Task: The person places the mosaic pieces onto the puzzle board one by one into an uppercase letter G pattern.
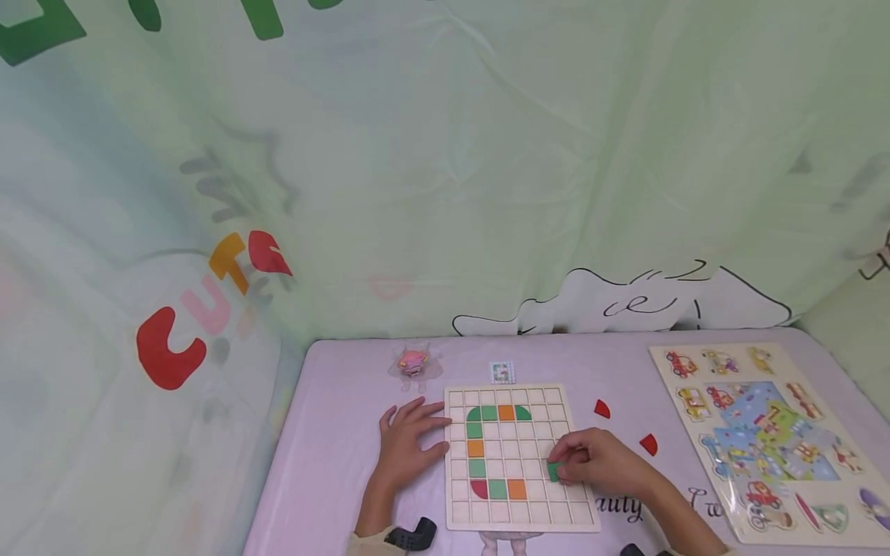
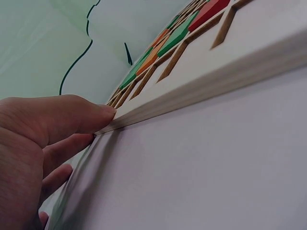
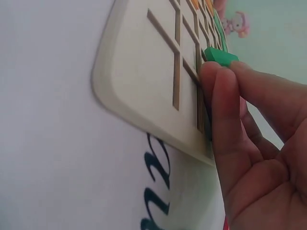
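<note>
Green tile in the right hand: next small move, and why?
Probably lower the green tile into the empty cell just right of the orange tile. The right hand pinches it over the grid board, where the bottom coloured row ends, and the left hand rests against the board's left edge.

1. You have soft, even, bright light with a greenish cast; shadows stay faint.
2. Your head view bends at the edges.
3. Your wrist views blur the nearest skin, and the far background is soft.
</note>
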The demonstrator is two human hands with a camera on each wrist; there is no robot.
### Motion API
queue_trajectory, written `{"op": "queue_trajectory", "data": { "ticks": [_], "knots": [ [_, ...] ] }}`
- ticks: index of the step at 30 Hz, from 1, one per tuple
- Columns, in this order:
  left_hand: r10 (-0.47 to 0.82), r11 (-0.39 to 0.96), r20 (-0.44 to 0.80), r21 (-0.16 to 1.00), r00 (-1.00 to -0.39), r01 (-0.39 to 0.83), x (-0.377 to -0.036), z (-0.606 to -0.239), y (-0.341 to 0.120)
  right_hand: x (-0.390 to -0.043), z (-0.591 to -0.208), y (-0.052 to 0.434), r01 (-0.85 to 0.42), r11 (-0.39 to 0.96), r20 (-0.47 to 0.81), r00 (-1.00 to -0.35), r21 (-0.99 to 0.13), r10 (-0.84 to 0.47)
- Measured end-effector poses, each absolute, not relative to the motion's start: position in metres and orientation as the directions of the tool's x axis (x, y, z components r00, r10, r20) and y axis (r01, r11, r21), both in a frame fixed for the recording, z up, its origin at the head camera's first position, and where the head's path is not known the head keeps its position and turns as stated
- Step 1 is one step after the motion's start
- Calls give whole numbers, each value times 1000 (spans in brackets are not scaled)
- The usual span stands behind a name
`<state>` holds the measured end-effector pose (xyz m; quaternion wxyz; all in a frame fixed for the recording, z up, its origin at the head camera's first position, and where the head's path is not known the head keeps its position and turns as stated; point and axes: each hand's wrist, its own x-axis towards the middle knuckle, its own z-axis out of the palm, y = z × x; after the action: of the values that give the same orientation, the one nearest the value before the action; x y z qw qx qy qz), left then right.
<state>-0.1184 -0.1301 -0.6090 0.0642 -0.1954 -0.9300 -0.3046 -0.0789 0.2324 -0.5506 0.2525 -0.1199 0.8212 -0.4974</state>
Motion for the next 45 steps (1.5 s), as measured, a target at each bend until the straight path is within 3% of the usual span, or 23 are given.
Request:
{"op": "queue_trajectory", "data": {
  "ticks": [15, 25, 45],
  "knots": [
    [324, 743, 241, 534, -915, 404, -118, -609, -130, -79, -557, 216, -4, 432, -227, -846, -902, -483],
    [325, 742, 277, 518, -904, 425, -119, -612, -130, -79, -557, 204, -3, 501, -271, -839, -865, -472],
    [322, 749, 236, 528, -917, 399, -118, -609, -130, -79, -564, 201, -13, 544, -279, -848, -839, -451]
  ]
}}
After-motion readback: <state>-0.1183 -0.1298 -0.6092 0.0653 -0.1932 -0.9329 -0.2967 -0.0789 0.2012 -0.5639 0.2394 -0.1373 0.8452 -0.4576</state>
